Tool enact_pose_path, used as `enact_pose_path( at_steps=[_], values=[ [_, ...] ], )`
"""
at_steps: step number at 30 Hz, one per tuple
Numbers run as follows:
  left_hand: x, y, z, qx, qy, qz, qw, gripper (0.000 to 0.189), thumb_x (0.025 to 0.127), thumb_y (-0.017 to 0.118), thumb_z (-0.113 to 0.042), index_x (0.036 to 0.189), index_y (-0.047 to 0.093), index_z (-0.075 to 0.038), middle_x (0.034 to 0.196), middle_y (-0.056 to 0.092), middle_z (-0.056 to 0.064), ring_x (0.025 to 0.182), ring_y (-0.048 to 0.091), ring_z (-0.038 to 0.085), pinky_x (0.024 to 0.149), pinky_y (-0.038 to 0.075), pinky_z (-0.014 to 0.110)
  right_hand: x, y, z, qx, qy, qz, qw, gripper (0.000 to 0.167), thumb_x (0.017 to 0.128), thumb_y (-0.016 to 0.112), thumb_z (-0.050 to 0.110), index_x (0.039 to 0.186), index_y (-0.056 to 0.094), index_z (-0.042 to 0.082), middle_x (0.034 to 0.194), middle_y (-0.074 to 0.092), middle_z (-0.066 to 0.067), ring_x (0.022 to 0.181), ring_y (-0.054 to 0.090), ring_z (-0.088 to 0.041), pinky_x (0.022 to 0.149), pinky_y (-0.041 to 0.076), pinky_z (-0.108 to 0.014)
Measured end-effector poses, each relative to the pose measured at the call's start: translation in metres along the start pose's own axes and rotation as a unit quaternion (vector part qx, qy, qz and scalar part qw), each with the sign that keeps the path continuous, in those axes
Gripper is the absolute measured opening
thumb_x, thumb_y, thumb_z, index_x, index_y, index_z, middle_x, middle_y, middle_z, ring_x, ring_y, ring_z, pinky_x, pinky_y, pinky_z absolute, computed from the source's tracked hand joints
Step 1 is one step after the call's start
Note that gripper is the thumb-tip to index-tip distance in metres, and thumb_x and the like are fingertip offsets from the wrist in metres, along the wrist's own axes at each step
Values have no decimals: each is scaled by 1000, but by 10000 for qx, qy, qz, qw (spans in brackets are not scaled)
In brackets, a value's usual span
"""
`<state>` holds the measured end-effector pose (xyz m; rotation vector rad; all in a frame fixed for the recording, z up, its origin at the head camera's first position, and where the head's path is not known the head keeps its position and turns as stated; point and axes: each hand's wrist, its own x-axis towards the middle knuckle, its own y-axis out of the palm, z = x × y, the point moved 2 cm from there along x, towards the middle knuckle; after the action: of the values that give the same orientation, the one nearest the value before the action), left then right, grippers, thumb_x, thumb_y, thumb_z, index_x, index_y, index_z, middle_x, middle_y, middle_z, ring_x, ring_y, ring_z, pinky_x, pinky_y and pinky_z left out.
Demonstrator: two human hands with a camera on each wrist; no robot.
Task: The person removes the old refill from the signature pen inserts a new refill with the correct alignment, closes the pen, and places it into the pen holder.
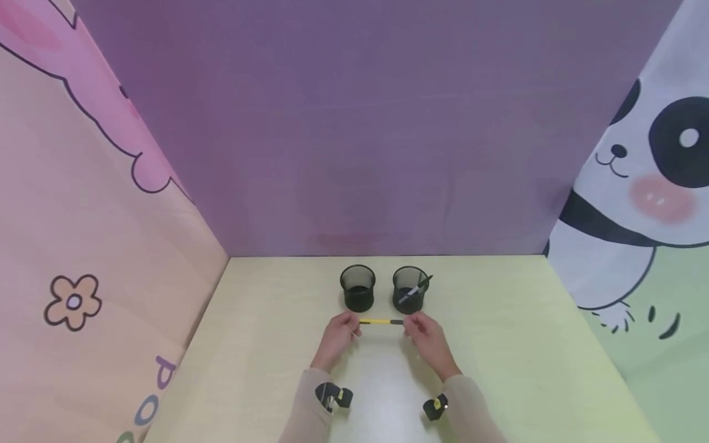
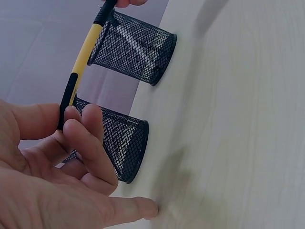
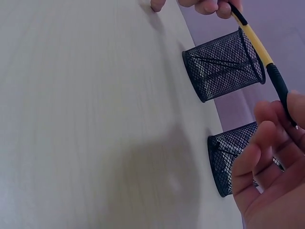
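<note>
A yellow pen with black ends (image 1: pixel 379 321) is stretched level between both hands, above the table and in front of two pen holders. My left hand (image 1: pixel 339 335) pinches its clip end between thumb and fingertips. At the opposite end, my right hand (image 1: pixel 429 340) pinches the black grip part, with the tip partly hidden by the fingers. Just behind the left hand stands a black mesh pen holder (image 1: pixel 359 299). Its twin, the right mesh pen holder (image 1: pixel 407 304), has a dark pen with a silvery section (image 1: pixel 416 289) leaning in it.
The pale wooden table (image 1: pixel 266 344) runs back to a purple wall (image 1: pixel 354 154). Printed cloth panels flank it, with a flower (image 1: pixel 74 301) on the left and a panda (image 1: pixel 620 221) on the right. Each wrist wears a small black camera.
</note>
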<state>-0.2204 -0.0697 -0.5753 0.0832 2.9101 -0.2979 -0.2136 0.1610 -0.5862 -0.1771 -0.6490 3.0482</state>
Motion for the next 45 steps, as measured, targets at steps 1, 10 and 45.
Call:
enact_pose_path(
  at_steps=[1, 10, 45],
  values=[
    [0, 0, 0, 5, -18, 2, 10000, 22, 104, 52, -15, 103, 63, 4, 87, 66, 9, 85, 60, 24, 72, 47, 29, 0, 0, 0, -31, -18, -2, 10000, 14, 103, 60, 24, 104, 67, 12, 93, 68, -5, 80, 58, -22, 71, 48, -32],
    [1, -1, 0, 11, -125, 14, 9999, 23, 105, 51, -15, 105, 63, 4, 93, 67, 14, 84, 59, 21, 73, 46, 28, -3, 1, 1, 13, -111, -163, 9998, 10, 99, 66, 19, 106, 68, 12, 96, 71, -5, 76, 57, -20, 64, 47, -30],
    [1, -4, 1, 46, -151, 51, 9999, 22, 105, 48, -12, 104, 63, 5, 93, 66, 11, 84, 58, 18, 75, 47, 28, -2, -4, 1, 423, 16, -239, 9988, 12, 101, 62, 19, 102, 66, 7, 95, 71, -7, 75, 58, -20, 67, 49, -28]
  ],
)
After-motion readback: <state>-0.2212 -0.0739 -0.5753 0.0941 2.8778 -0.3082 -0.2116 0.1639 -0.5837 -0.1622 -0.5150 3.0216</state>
